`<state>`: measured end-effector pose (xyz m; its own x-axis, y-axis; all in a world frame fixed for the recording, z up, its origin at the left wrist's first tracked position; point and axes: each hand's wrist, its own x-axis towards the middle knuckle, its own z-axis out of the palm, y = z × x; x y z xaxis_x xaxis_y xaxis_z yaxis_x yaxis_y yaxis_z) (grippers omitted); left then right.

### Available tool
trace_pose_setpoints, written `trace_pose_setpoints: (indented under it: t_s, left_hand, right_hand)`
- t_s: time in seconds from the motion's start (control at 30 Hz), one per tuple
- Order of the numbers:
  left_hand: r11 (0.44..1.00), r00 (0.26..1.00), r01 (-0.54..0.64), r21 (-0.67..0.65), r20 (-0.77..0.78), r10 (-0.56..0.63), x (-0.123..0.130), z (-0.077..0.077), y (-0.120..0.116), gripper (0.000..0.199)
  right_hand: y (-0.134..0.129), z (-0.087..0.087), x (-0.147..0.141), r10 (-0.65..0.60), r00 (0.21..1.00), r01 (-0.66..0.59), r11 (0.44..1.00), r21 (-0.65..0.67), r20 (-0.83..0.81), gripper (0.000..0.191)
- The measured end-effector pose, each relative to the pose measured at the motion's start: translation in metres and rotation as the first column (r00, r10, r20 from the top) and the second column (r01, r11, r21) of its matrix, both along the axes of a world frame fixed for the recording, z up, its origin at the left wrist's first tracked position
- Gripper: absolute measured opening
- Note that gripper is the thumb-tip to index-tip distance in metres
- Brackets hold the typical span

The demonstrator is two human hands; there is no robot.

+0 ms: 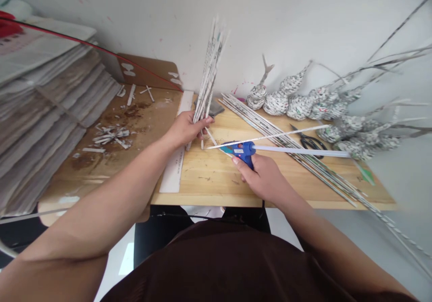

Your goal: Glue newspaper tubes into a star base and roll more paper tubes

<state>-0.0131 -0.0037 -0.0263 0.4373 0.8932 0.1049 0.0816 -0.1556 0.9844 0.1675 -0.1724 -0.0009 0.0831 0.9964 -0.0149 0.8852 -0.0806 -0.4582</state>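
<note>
My left hand [189, 128] is closed around a bundle of thin rolled newspaper sticks [209, 72], which stands nearly upright over the table. My right hand [258, 173] grips a blue hot glue gun [245, 151] by its handle, nozzle toward the left hand. A long translucent glue stick [300, 151] juts from the back of the gun to the right. One loose paper stick [270, 136] slants above the gun, its left end close to the bundle's lower ends. Another thin stick passes between the left hand and the right fingers beneath the nozzle.
More paper sticks [253, 117] lie diagonally across the wooden table [209, 185]. Black-handled scissors [312, 144] rest at right, near several woven paper gourd shapes [276, 103] along the wall. On the left are paper scraps [113, 135] and a tall newspaper stack [50, 104].
</note>
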Motion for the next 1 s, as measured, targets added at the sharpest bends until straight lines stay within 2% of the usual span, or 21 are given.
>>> trace_pose_setpoints:
  t_s: [0.3, 0.4, 0.47, 0.53, 0.63, 0.7, 0.77, 0.87, 1.0]
  left_hand:
    - [0.999, 0.999, -0.035, 0.005, 0.005, 0.035, 0.0, -0.003, 0.002, 0.019]
    - [0.999, 0.999, -0.043, 0.024, 0.021, 0.042, -0.001, -0.007, 0.005, 0.018]
    - [0.998, 0.999, -0.048, 0.029, 0.025, 0.048, -0.001, -0.008, 0.006, 0.018]
    - [0.998, 0.998, -0.059, 0.018, 0.019, 0.058, -0.001, -0.008, 0.006, 0.018]
    - [0.995, 0.996, -0.092, -0.034, -0.018, 0.091, 0.0, -0.006, 0.005, 0.02]
    - [0.99, 0.993, -0.118, -0.072, -0.027, 0.116, 0.001, -0.005, 0.005, 0.021]
    - [0.986, 0.99, -0.138, -0.099, -0.002, 0.138, 0.0, -0.006, 0.006, 0.023]
    - [0.976, 0.982, -0.184, -0.113, 0.025, 0.188, -0.003, -0.008, 0.01, 0.025]
    - [0.954, 0.962, -0.275, -0.124, -0.031, 0.273, -0.01, -0.001, 0.015, 0.027]
  right_hand:
    - [0.0, 0.003, 0.002, -0.006, 1.0, 0.006, 1.0, -0.001, -0.016, 0.046]
    - [0.0, -0.001, 0.005, -0.064, 0.989, 0.062, 0.998, -0.02, -0.13, 0.045]
    - [0.0, -0.006, 0.008, -0.127, 0.946, 0.117, 0.992, -0.052, -0.297, 0.044]
    - [0.0, -0.01, 0.009, -0.189, 0.837, 0.156, 0.982, -0.107, -0.513, 0.044]
    - [0.002, -0.014, 0.008, -0.246, 0.564, 0.155, 0.969, -0.192, -0.788, 0.045]
    - [0.003, -0.015, 0.006, -0.254, 0.395, 0.15, 0.966, -0.211, -0.883, 0.044]
    - [0.003, -0.014, 0.004, -0.253, 0.279, 0.152, 0.964, -0.217, -0.926, 0.041]
    - [0.003, -0.014, 0.004, -0.274, 0.186, 0.157, 0.956, -0.246, -0.944, 0.041]
    - [0.002, -0.015, 0.007, -0.285, 0.135, 0.191, 0.947, -0.257, -0.949, 0.041]
